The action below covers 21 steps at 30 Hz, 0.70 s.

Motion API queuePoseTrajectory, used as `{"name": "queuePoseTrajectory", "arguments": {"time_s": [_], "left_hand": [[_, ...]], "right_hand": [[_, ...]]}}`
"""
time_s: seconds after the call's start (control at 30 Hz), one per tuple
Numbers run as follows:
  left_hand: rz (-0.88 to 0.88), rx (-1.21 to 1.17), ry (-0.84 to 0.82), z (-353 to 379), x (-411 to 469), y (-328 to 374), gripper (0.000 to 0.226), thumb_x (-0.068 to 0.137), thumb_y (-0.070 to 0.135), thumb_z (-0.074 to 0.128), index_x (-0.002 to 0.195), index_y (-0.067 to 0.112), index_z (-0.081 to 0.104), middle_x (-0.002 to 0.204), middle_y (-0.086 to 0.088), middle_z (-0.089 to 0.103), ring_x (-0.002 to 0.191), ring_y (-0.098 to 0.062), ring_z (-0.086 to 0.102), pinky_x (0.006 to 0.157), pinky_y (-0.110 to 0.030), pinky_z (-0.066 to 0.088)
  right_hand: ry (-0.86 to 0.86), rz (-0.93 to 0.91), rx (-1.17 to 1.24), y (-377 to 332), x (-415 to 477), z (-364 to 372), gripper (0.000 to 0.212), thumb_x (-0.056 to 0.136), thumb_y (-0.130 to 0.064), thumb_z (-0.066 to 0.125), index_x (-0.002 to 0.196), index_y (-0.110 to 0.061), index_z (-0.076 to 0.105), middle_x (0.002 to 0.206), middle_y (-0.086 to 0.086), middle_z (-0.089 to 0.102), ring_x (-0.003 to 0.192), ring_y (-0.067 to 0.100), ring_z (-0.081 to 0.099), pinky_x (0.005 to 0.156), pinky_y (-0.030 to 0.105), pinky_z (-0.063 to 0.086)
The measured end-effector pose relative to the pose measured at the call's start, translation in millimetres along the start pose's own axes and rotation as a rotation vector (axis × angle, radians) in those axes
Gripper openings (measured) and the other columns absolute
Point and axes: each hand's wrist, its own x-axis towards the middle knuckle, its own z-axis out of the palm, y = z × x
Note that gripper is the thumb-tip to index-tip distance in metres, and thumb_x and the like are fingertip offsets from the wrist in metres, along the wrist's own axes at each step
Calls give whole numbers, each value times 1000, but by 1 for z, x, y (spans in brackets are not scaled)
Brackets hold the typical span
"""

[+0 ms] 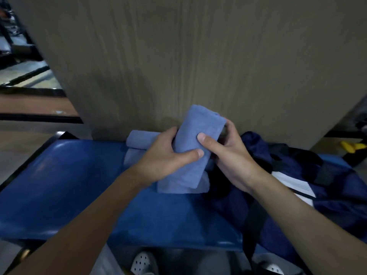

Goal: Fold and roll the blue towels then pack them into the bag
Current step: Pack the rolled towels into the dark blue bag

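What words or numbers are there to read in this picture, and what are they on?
No text in this picture can be read.
White sheet by the dark blue bag: faint grey marks, too blurred to read.
Blue towel, gripped by the left hand and the right hand: no label or print shows.

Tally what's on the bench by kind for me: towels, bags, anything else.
Towels: 2 for sure, the held towel and a rolled towel beside it; the paler cloth underneath may be a third, cannot tell.
Bags: 1, the navy bag.
Papers: 1, a white paper among the bag's folds.
Total: 4.
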Motion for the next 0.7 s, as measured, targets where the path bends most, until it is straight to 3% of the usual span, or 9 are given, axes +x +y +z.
{"name": "queuePoseTrajectory", "arguments": {"time_s": [0.1, 0.2, 0.3, 0.43, 0.57, 0.7], "left_hand": [[47, -59, -38, 44, 10, 19, 42, 78, 34, 80, 111, 18, 59, 100, 4, 73, 91, -9, 71, 80, -35, 59], [124, -39, -71, 87, 22, 33, 41, 78, 30, 81, 108, 23, 54, 99, 8, 71, 90, -2, 69, 72, -24, 56], [201, -23, -201, 129, 33, 38, 52, 75, 32, 78, 117, 33, 46, 107, 7, 68, 99, -5, 67, 81, -26, 56], [334, 250, -291, 169, 47, 37, 55, 74, 45, 66, 122, 33, 43, 109, 12, 61, 106, -2, 58, 91, -24, 47], [505, 524, -327, 190, 63, 26, 17, 81, 38, 64, 91, 24, 63, 114, 10, 59, 117, -8, 51, 103, -36, 40], [592, 872, -405, 201, 77, 9, 24, 85, 42, 58, 77, 26, 73, 137, 6, 54, 143, -13, 31, 122, -42, 8]], "right_hand": [[64, -28, 45, -5, -21, -34, 80, 73, -23, 78, 141, -20, 36, 114, -4, 70, 109, 14, 66, 90, 32, 54], [173, -75, -6, -9, -42, -74, 67, 84, -17, 74, 139, -23, 37, 126, 0, 62, 115, 13, 62, 94, 34, 53], [299, -149, -53, -11, -63, -118, 52, 93, -11, 62, 137, -22, 37, 126, 4, 62, 115, 20, 62, 93, 40, 55], [449, -199, -157, -12, -90, -174, 58, 95, -14, 58, 144, -25, 30, 126, 5, 61, 112, 22, 63, 94, 46, 54], [528, -113, -311, -5, -112, -214, 77, 95, -31, 58, 150, -48, 8, 139, -8, 51, 114, 7, 60, 98, 42, 51], [561, -75, -316, 6, -122, -232, 76, 96, -29, 57, 151, -46, 7, 137, -15, 50, 107, -7, 59, 86, 22, 53]]}}
